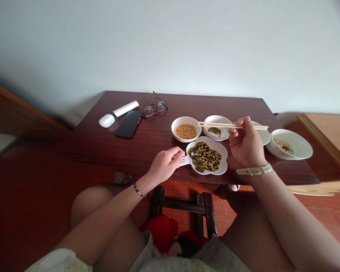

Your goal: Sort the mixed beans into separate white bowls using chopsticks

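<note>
My right hand (246, 143) grips a pair of wooden chopsticks (215, 124) held level above the table, tips pointing left over two small bowls. My left hand (164, 163) pinches the handle of a flower-shaped white dish (223, 153) filled with mixed green and yellow beans (205, 156) at the table's near edge. Behind it stand a round bowl of yellow beans (186, 129) and a white bowl with a few green beans (216, 129). A third small dish (264, 136) sits mostly hidden behind my right hand.
A larger white bowl (293, 144) with some scraps sits at the right. At the far left of the dark wooden table (107, 151) lie a white mouse (107, 120), a white tube (125, 108), a black phone (128, 123) and glasses (155, 108). A stool (184, 206) stands under the table.
</note>
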Available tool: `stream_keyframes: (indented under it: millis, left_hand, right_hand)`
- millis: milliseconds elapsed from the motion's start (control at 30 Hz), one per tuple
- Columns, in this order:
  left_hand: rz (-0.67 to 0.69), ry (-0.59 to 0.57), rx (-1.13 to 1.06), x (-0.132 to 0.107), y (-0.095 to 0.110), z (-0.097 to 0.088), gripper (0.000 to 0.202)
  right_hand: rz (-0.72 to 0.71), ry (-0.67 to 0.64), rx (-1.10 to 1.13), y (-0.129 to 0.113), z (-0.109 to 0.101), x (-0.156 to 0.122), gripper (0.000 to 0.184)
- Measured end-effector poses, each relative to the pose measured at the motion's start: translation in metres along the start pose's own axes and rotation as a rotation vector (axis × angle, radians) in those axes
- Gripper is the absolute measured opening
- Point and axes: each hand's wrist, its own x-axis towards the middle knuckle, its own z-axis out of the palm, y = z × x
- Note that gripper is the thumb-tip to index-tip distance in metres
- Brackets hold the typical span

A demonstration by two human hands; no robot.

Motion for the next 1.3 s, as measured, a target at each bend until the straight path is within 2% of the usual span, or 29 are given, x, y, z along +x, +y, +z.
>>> stream_keyframes:
  millis: [133,333,767,1133,1300]
  left_hand:
    - [0.002,0.003,0.002,0.0,-0.001,0.001,0.036]
    - [0.004,0.006,0.008,0.0,-0.001,0.001,0.036]
    - [0.01,0.008,0.019,0.001,-0.002,0.001,0.035]
    - [0.025,0.017,0.021,0.001,-0.003,0.002,0.035]
    - [0.017,0.011,0.022,0.001,-0.005,0.002,0.036]
  right_hand:
    - [-0.066,0.055,-0.18,0.004,0.011,-0.012,0.047]
    - [-0.096,-0.002,-0.277,0.001,0.014,-0.023,0.049]
    - [-0.081,0.001,-0.208,-0.011,-0.005,-0.02,0.044]
    - [0.044,-0.089,-0.355,-0.016,-0.022,-0.025,0.044]
    - [0.051,-0.107,-0.388,-0.017,-0.024,-0.026,0.042]
